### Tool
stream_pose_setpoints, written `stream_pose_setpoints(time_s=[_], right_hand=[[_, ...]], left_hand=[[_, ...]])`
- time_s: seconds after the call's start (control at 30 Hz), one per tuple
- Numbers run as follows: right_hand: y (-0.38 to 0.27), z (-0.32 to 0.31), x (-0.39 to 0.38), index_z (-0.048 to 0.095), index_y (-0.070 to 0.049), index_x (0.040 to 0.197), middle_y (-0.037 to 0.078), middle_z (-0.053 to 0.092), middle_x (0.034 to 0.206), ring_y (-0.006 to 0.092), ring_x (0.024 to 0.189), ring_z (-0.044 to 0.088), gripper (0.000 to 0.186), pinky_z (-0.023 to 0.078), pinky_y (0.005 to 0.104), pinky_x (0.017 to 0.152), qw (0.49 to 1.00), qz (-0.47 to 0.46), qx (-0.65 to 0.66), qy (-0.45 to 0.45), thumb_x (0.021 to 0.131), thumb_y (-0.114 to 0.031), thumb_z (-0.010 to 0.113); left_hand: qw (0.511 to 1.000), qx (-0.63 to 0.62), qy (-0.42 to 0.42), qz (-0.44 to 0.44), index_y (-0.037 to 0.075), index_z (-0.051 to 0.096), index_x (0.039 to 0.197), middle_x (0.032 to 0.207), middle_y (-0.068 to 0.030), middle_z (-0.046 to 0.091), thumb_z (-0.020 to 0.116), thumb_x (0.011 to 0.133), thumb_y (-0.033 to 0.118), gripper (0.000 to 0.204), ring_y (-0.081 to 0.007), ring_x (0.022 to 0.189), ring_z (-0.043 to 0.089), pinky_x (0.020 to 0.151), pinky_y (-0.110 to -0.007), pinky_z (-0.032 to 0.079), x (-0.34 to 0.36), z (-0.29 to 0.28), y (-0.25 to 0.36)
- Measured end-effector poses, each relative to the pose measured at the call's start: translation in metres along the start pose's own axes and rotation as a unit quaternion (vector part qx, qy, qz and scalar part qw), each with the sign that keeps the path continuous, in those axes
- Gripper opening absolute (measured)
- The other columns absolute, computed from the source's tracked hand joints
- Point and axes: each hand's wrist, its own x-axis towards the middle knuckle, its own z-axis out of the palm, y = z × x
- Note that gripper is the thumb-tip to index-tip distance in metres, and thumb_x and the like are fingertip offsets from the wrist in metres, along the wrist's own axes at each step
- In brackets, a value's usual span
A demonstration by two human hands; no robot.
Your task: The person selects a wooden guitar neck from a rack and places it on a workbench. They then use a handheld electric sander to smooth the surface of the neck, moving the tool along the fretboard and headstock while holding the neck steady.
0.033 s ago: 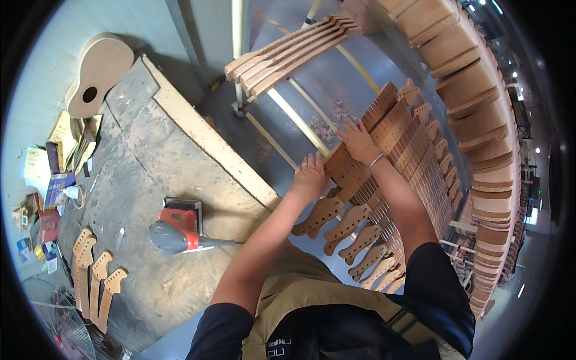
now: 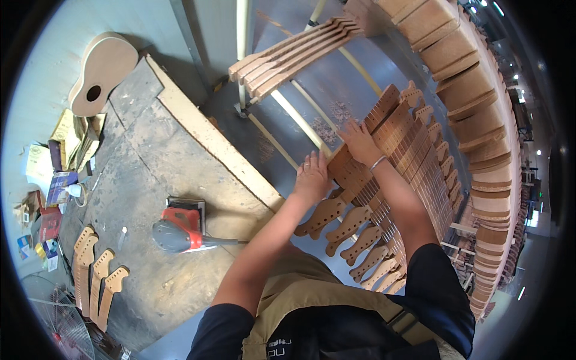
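Many wooden guitar necks lie side by side in a slanting stack on the right, fretted faces upward, with drilled headstocks sticking out at both ends. My left hand is on the lower end of the outermost neck, fingers bent over its edge. My right hand lies higher along that neck, fingers hooked over the edge. Both thumbs are mostly hidden.
A bench at left holds an orange-and-grey sander, several necks, papers and a guitar body. Above are pale racks carrying more necks. Stacked wooden pieces curve along the right; a fan is lower left.
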Motion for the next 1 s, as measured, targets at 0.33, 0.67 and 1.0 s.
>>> stream_pose_setpoints(time_s=[0.33,0.67,1.0], right_hand=[[-0.117,-0.042,-0.057,0.055,-0.007,0.147,0.027,0.05,0.151,0.0435,0.149,0.041,0.058,0.032,0.0582,0.124,0.968,-0.044,0.198,0.147,0.09,0.002,0.056],[-0.301,-0.177,-0.097,0.059,-0.004,0.143,0.021,0.057,0.145,0.0402,0.138,0.053,0.048,0.043,0.0481,0.115,0.872,-0.063,0.38,0.301,0.095,0.003,0.059],[-0.339,-0.194,0.001,0.061,-0.001,0.138,0.02,0.062,0.138,0.0388,0.131,0.057,0.038,0.044,0.0468,0.114,0.833,-0.064,0.377,0.4,0.104,-0.016,0.063]], left_hand=[[0.959,-0.103,0.188,0.186,0.004,0.069,0.117,0.118,-0.016,0.064,0.074,0.091,0.008,0.026,-0.0357,0.1,0.069,0.086,-0.044,0.058,-0.202,-0.105,-0.015],[0.946,-0.068,0.314,0.037,0.003,0.065,0.106,0.109,-0.0155,0.061,0.072,0.094,0.008,0.015,-0.0355,0.095,0.067,0.082,-0.044,0.058,-0.392,-0.117,-0.084],[0.825,-0.033,0.522,-0.216,0.003,0.064,0.108,0.116,-0.0198,0.062,0.071,0.093,0.007,0.017,-0.0404,0.108,0.06,0.095,-0.048,0.051,-0.515,-0.145,-0.122]])
